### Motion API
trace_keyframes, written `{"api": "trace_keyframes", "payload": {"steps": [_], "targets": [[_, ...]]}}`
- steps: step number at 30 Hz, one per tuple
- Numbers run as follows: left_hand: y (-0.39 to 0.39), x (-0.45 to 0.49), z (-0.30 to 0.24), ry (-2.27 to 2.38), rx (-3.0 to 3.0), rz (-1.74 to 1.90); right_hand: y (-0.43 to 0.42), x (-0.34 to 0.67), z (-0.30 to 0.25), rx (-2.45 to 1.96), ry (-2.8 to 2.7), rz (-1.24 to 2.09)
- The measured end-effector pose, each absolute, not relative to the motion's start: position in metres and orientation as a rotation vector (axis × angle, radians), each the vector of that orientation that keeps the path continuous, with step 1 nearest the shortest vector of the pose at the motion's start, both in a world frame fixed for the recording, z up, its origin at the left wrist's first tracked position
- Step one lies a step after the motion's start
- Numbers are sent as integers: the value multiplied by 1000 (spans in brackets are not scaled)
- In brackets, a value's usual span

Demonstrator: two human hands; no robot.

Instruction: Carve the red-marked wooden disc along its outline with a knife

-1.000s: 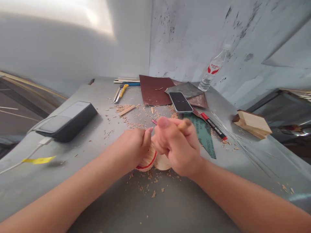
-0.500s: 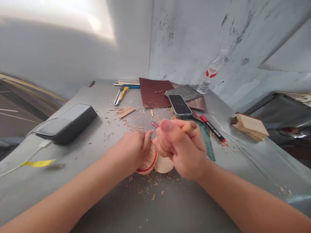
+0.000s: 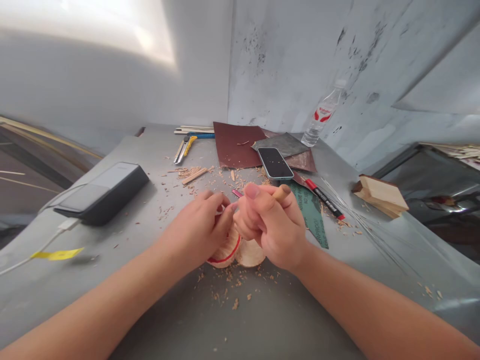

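Note:
My left hand [image 3: 198, 227] curls its fingers and thumb around a pale wooden piece with a rounded end and a red line [image 3: 227, 254]; most of that piece is hidden under the hand. A second rounded pale wood surface [image 3: 250, 254] shows beside it; I cannot tell whether the two are joined. My right hand [image 3: 273, 227] is a fist around a tool with a round wooden handle [image 3: 282, 193], whose end sticks out above the fingers. The tool's working end is hidden between the hands. Wood shavings [image 3: 235, 303] lie around the wood.
Behind the hands lie a phone [image 3: 275, 163], brown sandpaper [image 3: 238, 145], green sandpaper [image 3: 317, 220] and a yellow utility knife [image 3: 185, 149]. A marker [image 3: 324, 198], thin wires [image 3: 360, 227] and a wood block [image 3: 380, 195] are right. A dark device [image 3: 103, 192] stands left; a bottle [image 3: 323, 115] stands behind.
My right fist has moved slightly left. My left hand has shifted a little left and up, its fingers lifting and loosening somewhat. The view has turned slightly.

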State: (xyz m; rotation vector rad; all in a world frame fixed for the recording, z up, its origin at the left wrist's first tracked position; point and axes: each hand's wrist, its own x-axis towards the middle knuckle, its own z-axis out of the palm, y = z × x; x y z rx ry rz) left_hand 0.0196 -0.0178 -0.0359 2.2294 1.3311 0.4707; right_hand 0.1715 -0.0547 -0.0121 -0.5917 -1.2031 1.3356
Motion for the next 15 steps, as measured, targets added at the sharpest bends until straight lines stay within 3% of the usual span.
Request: {"api": "trace_keyframes", "payload": {"steps": [6, 15], "targets": [[-16, -4, -25, 760, 2241, 275, -54, 175, -9, -559, -1138, 1390], [-17, -11, -23, 710, 2264, 176, -53, 180, 4, -568, -1174, 1346]]}}
